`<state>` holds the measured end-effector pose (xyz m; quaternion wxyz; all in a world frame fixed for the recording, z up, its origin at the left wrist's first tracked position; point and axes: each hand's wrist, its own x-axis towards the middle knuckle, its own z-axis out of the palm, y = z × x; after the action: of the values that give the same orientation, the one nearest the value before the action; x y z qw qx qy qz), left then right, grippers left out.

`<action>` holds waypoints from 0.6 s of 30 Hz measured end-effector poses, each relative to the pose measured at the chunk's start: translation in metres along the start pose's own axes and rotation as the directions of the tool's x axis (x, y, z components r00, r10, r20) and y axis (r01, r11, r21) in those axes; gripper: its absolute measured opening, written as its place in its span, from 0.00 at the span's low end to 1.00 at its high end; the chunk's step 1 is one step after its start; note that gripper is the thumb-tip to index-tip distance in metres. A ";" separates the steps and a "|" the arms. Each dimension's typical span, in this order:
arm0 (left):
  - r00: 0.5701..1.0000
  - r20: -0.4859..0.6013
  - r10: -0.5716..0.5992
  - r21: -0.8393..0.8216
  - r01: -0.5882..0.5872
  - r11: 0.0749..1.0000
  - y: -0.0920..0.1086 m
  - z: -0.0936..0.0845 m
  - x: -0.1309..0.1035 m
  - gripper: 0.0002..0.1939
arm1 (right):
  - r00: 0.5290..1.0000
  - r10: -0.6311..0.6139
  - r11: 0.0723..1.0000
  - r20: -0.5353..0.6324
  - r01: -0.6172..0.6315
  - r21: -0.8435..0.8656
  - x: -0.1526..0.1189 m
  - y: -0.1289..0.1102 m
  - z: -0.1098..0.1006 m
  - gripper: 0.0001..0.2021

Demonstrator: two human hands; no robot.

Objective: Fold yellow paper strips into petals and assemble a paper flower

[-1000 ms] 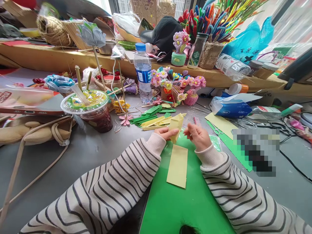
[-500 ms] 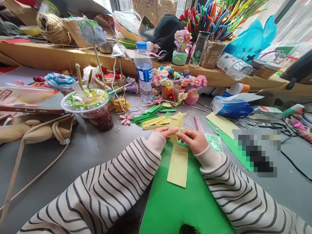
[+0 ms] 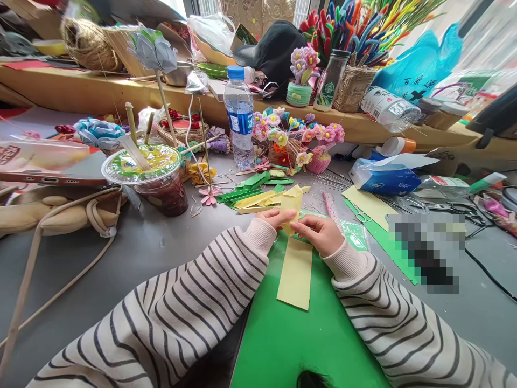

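On the green surface I see a flat yellow strip, just nearer than the hands. The left hand clasps a folded yellow paper, which rises above its thumb; the right hand pinches the paper's lower right edge. Beyond lie folded yellow pieces.

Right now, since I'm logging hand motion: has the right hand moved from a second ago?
Yes. Against the flat yellow strip, the right hand has shifted left, in to the folded paper.
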<state>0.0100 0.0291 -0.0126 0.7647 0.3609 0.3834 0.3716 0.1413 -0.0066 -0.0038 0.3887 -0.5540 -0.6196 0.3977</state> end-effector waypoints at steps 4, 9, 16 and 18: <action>1.000 -0.004 0.011 0.035 -0.011 0.999 0.000 0.001 0.000 0.14 | 1.000 -0.002 1.000 0.003 0.002 0.019 0.000 -0.001 0.000 0.12; 1.000 -0.005 0.018 0.031 -0.018 0.999 0.001 0.003 0.000 0.13 | 1.000 0.017 0.999 0.003 -0.017 0.032 -0.001 -0.002 0.000 0.12; 1.000 -0.020 0.017 0.013 -0.017 1.000 0.001 0.003 0.001 0.13 | 1.000 -0.011 1.000 0.007 0.011 0.026 -0.002 -0.003 0.000 0.12; 1.000 -0.010 0.014 0.002 -0.014 1.000 0.001 0.003 0.001 0.13 | 1.000 -0.021 1.000 0.012 0.021 0.015 -0.001 -0.002 0.000 0.12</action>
<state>0.0127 0.0292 -0.0108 0.7599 0.3624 0.3849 0.3782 0.1405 -0.0081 -0.0019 0.3930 -0.5423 -0.6248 0.4014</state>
